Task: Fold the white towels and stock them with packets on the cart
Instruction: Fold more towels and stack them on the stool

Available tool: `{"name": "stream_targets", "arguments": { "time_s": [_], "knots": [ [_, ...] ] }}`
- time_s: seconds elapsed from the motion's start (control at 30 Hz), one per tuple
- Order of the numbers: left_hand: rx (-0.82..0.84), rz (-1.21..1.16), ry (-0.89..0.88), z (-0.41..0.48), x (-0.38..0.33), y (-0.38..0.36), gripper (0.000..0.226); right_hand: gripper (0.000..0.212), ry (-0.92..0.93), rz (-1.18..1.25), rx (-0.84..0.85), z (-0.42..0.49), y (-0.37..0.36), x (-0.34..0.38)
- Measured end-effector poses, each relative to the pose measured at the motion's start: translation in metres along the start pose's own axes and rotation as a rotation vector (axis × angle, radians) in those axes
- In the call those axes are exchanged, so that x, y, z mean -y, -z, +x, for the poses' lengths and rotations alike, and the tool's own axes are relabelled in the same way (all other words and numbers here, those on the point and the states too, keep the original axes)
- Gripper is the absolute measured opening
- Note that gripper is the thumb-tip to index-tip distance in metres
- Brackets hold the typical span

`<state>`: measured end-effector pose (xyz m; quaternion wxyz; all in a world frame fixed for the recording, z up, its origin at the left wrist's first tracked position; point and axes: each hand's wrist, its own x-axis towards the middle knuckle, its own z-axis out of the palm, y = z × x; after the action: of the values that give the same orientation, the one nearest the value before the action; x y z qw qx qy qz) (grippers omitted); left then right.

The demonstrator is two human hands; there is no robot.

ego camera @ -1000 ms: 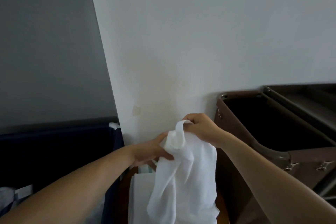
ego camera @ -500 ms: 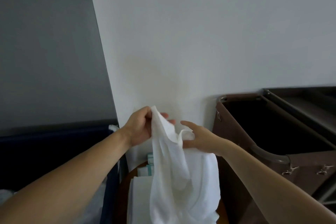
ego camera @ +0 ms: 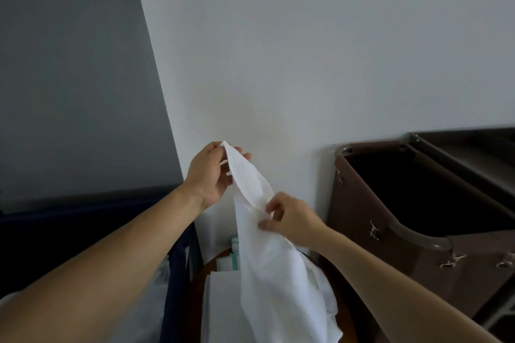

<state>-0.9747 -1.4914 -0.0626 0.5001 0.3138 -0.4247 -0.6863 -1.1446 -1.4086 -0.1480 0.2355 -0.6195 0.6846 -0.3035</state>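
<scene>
Left hand (ego camera: pixel 209 175) pinches the white towel (ego camera: pixel 267 259) by its top corner, held high so the cloth hangs straight. Right hand (ego camera: pixel 292 221) pinches the edge lower down, probably hunting for the next corner to spread it out. The towel dangles over the folded stack (ego camera: pixel 220 309) on the round brown top (ego camera: pixel 196 295). Packets (ego camera: pixel 232 259) sit at its back edge, with the brown cart (ego camera: pixel 359 217) just to the right.

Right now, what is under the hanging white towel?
Below the towel: a flat white stack and pale green packets on a brown surface. The cloth covers whatever lies directly beneath.
</scene>
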Motion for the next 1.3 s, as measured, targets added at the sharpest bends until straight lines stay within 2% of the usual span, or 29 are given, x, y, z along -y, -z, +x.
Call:
{"name": "stream_targets", "arguments": {
  "time_s": [0.07, 0.1, 0.17, 0.23, 0.33, 0.43, 0.53, 0.63, 0.77, 0.83, 0.93, 0.97, 1.0, 1.03, 1.07, 1.13, 1.2, 1.3],
  "knots": [
    [0.051, -0.020, 0.020, -0.004, -0.001, 0.000, 0.014, 0.044, -0.056, 0.131, -0.230, 0.004, 0.002, -0.002],
    [0.073, -0.016, 0.030, -0.007, -0.001, 0.000, 0.015, 0.047, -0.056, 0.152, -0.249, 0.005, 0.004, -0.002],
    [0.103, 0.004, 0.040, -0.010, 0.000, 0.000, 0.019, 0.043, -0.010, 0.084, -0.193, 0.008, 0.004, -0.004],
    [0.107, 0.012, 0.037, -0.010, -0.001, -0.002, 0.019, 0.022, 0.021, 0.021, -0.164, 0.010, 0.003, -0.006],
    [0.054, 0.127, -0.027, -0.007, -0.005, -0.003, 0.015, 0.021, 0.020, 0.165, -0.116, 0.008, 0.000, -0.011],
    [-0.027, 0.309, -0.134, -0.003, -0.011, -0.007, 0.019, 0.018, 0.011, 0.223, -0.204, 0.005, -0.005, -0.018],
    [-0.086, 0.343, -0.188, 0.004, -0.018, -0.011, 0.021, 0.020, 0.032, 0.206, -0.280, -0.002, -0.014, -0.030],
    [-0.120, 0.291, -0.198, 0.011, -0.022, -0.016, 0.021, 0.036, 0.135, 0.160, -0.315, -0.009, -0.020, -0.042],
    [-0.100, 0.267, -0.200, 0.016, -0.022, -0.021, 0.020, 0.031, 0.368, -0.063, -0.353, -0.005, -0.024, -0.056],
    [-0.087, 0.273, -0.203, 0.018, -0.021, -0.021, 0.018, 0.031, 0.279, -0.050, -0.239, -0.004, -0.023, -0.060],
    [-0.091, 0.263, -0.196, 0.022, -0.021, -0.019, 0.019, 0.029, 0.064, -0.046, 0.097, -0.008, -0.024, -0.069],
    [-0.094, 0.258, -0.196, 0.023, -0.021, -0.018, 0.019, 0.042, 0.016, -0.090, 0.164, -0.011, -0.027, -0.072],
    [-0.100, 0.261, -0.201, 0.023, -0.021, -0.017, 0.020, 0.056, -0.031, -0.100, 0.206, -0.012, -0.032, -0.075],
    [-0.110, 0.268, -0.207, 0.023, -0.021, -0.016, 0.020, 0.057, -0.070, -0.102, 0.230, -0.013, -0.036, -0.077],
    [-0.123, 0.281, -0.214, 0.024, -0.021, -0.014, 0.020, 0.047, -0.084, -0.071, 0.227, -0.011, -0.040, -0.081],
    [-0.176, 0.317, -0.219, 0.032, -0.022, -0.004, 0.018, 0.029, -0.111, -0.037, 0.134, -0.008, -0.038, -0.087],
    [-0.292, 0.398, -0.229, 0.043, -0.024, 0.012, 0.011, 0.034, -0.094, -0.028, -0.047, -0.002, -0.024, -0.092],
    [-0.461, 0.815, -0.202, 0.050, -0.020, 0.044, 0.011, 0.033, -0.062, 0.081, -0.261, 0.003, 0.015, -0.077]
  ]
}}
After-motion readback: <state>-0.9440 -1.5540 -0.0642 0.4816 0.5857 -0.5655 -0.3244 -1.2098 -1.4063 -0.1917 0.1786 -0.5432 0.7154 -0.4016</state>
